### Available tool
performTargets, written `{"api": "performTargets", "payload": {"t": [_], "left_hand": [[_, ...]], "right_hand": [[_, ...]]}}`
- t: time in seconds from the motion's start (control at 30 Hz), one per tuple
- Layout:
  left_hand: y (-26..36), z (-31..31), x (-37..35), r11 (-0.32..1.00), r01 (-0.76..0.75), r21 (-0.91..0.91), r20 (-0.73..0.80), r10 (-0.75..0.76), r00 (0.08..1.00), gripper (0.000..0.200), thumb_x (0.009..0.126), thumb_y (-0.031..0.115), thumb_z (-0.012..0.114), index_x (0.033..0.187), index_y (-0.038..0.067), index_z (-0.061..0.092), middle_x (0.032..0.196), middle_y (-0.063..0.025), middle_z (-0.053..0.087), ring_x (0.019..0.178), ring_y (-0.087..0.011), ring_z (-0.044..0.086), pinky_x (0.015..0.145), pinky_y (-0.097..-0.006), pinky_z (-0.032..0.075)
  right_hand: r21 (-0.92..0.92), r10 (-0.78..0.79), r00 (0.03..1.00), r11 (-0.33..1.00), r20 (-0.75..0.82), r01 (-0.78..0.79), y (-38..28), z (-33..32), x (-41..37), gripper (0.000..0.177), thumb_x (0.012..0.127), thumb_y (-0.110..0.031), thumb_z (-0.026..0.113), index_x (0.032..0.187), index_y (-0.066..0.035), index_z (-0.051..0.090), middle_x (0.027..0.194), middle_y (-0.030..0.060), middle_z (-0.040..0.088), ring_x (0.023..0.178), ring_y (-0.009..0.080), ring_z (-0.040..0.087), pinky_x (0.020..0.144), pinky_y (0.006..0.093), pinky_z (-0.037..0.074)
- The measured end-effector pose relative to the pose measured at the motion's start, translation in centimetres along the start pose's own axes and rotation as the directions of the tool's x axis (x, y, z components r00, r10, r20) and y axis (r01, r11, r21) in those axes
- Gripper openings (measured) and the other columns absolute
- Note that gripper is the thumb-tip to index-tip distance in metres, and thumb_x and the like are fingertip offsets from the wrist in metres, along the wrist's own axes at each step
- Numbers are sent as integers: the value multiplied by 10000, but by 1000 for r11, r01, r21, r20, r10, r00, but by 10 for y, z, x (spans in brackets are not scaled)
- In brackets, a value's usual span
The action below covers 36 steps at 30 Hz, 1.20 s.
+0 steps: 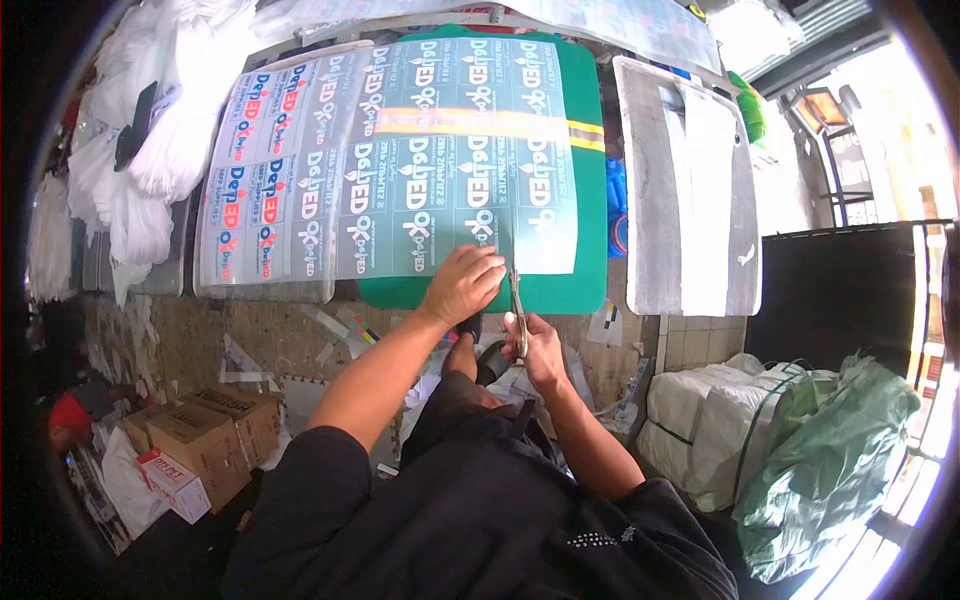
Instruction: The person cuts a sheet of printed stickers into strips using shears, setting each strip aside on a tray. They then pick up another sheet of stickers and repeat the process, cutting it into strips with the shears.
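A large clear film sheet [430, 200], printed with rows of repeated logos and lettering, is spread over a green board [590, 230]. At its near edge my left hand [466, 285] has its fingers curled closed on the film, just left of the scissors. My right hand [537, 350] is wrapped around the handles of metal scissors [516, 295]. Their blades point away from me and meet the sheet's near edge, right of the last full column of logos. A yellow-orange band [590, 135] runs across the board and shows through the film.
A grey board [650, 200] with white strips stands to the right. White plastic bags [160, 120] are heaped at the left. Cardboard boxes [210, 435] sit on the floor at lower left, and wrapped white bales [715, 420] beside a green sack [825, 470] at lower right.
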<state>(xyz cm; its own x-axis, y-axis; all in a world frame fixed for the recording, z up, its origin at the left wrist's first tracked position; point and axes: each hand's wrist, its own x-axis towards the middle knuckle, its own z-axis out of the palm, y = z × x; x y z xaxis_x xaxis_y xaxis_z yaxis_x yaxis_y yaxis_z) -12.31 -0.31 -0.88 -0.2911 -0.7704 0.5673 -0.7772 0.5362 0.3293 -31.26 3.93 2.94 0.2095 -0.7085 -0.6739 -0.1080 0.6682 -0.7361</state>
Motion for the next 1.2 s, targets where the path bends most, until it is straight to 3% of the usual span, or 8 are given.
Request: {"api": "performTargets", "payload": {"t": [0.17, 0.37, 0.43, 0.53, 0.6, 0.8, 0.97, 1.2], "left_hand": [[-1, -4, 2, 999, 7, -42, -9, -7, 1000, 168, 768, 64, 703, 924, 51, 642, 1044, -54, 637, 1074, -253, 610, 926, -442, 487], [-3, -5, 2, 996, 7, -93, -14, -8, 1000, 151, 781, 60, 707, 913, 39, 638, 1035, -71, 638, 1050, -279, 622, 899, -462, 501], [-4, -3, 0, 995, 15, -98, -17, -16, 1000, 154, 779, 54, 708, 915, 41, 636, 1030, -70, 639, 1044, -283, 624, 894, -462, 504], [-4, -5, -1, 990, 57, -127, 61, -49, 997, 238, 800, 144, 713, 1000, 41, 636, 1090, -93, 627, 1089, -309, 600, 958, -478, 474], [5, -12, -4, 995, 99, -24, 280, -88, 956, 402, 831, 292, 666, 1164, 72, 621, 1187, -113, 588, 1215, -282, 515, 1080, -465, 367], [11, -11, -8, 996, 47, 75, 422, -75, 904, 678, 823, 526, 600, 1364, 126, 510, 1349, -134, 480, 1336, -307, 379, 1153, -492, 251], [11, -9, -9, 991, 56, 119, 479, -106, 871, 777, 817, 577, 590, 1438, 144, 420, 1364, -130, 456, 1341, -312, 370, 1155, -499, 244], [12, -12, -6, 991, 115, 66, 523, -132, 842, 792, 836, 573, 580, 1478, 152, 385, 1385, -135, 413, 1368, -327, 317, 1170, -501, 218]], "right_hand": [[-115, -69, 998, 991, -10, 68, 1, 1, 4, 449, 866, -420, 745, 944, 15, 668, 723, 45, 661, 605, 88, 608, 558, 250, 481], [37, -35, 999, 999, -3, 35, -15, 5, 23, 431, 879, -413, 735, 921, 9, 662, 649, 24, 623, 557, 79, 558, 523, 238, 447], [-120, -108, 994, 987, -28, 104, -29, 10, 17, 426, 880, -412, 734, 909, 6, 658, 627, 12, 604, 549, 74, 539, 517, 237, 434], [-102, -105, 994, 989, -14, 103, -26, 8, 19, 437, 882, -415, 731, 900, 14, 652, 634, 12, 604, 564, 69, 544, 524, 231, 434], [-99, -98, 995, 990, -4, 97, -34, 6, 17, 444, 884, -417, 730, 898, 19, 649, 635, 12, 604, 567, 68, 545, 524, 228, 433], [-19, -63, 997, 998, 37, 64, -38, 4, 17, 474, 884, -434, 727, 901, 32, 641, 633, 13, 600, 559, 64, 532, 515, 219, 420], [-140, -179, 984, 974, 11, 179, -21, 3, 27, 467, 886, -419, 725, 866, 42, 652, 633, 39, 614, 559, 73, 542, 512, 243, 432], [-217, -186, 982, 960, -29, 175, -25, 6, 42, 457, 886, -409, 724, 918, 45, 673, 643, 62, 630, 566, 91, 569, 521, 263, 456]]}}
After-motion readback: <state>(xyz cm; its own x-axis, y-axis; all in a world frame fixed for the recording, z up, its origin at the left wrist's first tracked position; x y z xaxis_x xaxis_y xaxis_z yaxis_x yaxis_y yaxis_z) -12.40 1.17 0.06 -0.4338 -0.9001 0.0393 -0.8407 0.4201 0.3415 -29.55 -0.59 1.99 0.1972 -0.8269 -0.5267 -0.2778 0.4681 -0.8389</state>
